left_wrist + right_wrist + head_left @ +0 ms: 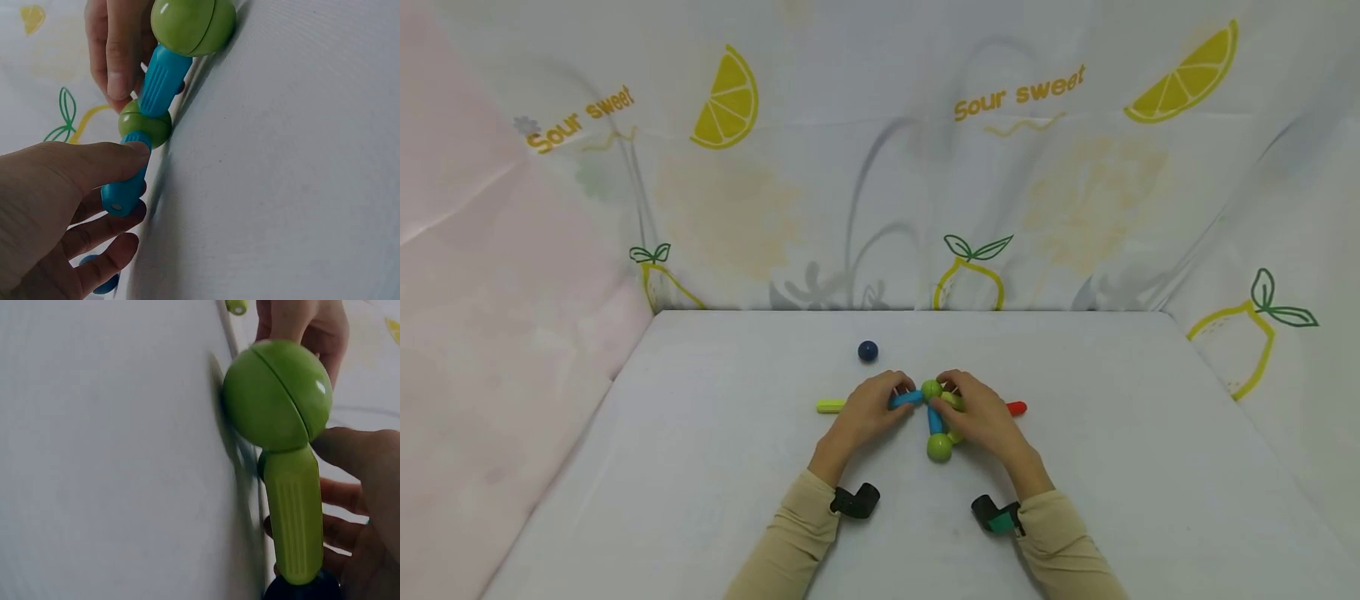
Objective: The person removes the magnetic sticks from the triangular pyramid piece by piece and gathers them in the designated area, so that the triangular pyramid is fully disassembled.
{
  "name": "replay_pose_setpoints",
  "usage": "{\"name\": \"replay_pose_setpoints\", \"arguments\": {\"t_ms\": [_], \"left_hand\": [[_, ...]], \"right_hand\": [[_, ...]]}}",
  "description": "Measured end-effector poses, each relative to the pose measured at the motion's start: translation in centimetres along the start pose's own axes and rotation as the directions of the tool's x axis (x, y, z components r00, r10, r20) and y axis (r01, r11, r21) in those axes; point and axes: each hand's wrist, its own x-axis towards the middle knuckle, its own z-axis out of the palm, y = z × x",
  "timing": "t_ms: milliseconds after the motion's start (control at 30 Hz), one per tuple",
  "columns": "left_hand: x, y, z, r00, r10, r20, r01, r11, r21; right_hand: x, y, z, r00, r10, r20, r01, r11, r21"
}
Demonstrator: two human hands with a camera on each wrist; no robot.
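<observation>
My left hand (874, 406) pinches a short blue stick (125, 187) between thumb and fingers, its inner end right at a green ball (932, 390). That ball belongs to a ball-and-stick frame. From it a second blue stick (936, 420) runs to a nearer green ball (939, 447). My right hand (983, 415) holds the frame, thumb and fingertips at the far green ball. In the right wrist view a yellow-green stick (294, 512) joins the nearer green ball to a dark blue ball (306, 589). The right hand partly hides the frame in the head view.
A loose dark blue ball (868, 351) lies behind the hands. Left of the left hand a yellow-green stick (830, 406) pokes out, and a red stick (1017, 408) shows beyond the right hand. The white table (700, 467) ends at a lemon-print cloth (850, 167).
</observation>
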Motion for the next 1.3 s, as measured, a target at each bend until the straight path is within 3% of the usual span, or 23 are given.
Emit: {"name": "replay_pose_setpoints", "arguments": {"t_ms": [467,633,700,800,967,1133,1300], "left_hand": [[0.1,-0.4,-0.5,0.991,0.112,-0.068,-0.105,0.99,0.095],[0.0,-0.9,-1.1,0.987,0.152,-0.054,-0.146,0.984,0.103],[-0.1,-1.3,-1.5,0.991,0.128,-0.046,-0.123,0.989,0.087],[-0.3,-2.1,-2.2,0.998,0.042,-0.053,-0.039,0.998,0.056],[-1.0,-3.6,-3.7,0.995,-0.069,-0.07,0.07,0.998,0.007],[-1.9,-5.1,-5.0,0.992,-0.114,-0.057,0.111,0.993,-0.046],[-2.6,-6.2,-5.9,0.994,-0.111,0.007,0.111,0.994,-0.014]], "right_hand": [[0.0,-0.3,0.4,1.0,0.018,-0.013,-0.019,0.998,-0.061],[0.0,-0.4,0.5,1.0,0.029,-0.011,-0.03,0.997,-0.077],[0.0,-0.4,0.5,0.999,0.035,-0.012,-0.036,0.996,-0.078],[-0.1,-0.4,0.5,0.999,0.041,-0.008,-0.041,0.996,-0.077],[-0.2,-0.4,0.4,0.999,0.037,-0.005,-0.038,0.998,-0.058],[-0.1,-0.2,0.3,0.999,0.04,0.005,-0.04,0.998,-0.054],[-0.3,0.3,-0.2,0.998,0.058,0.009,-0.057,0.997,-0.052]]}}
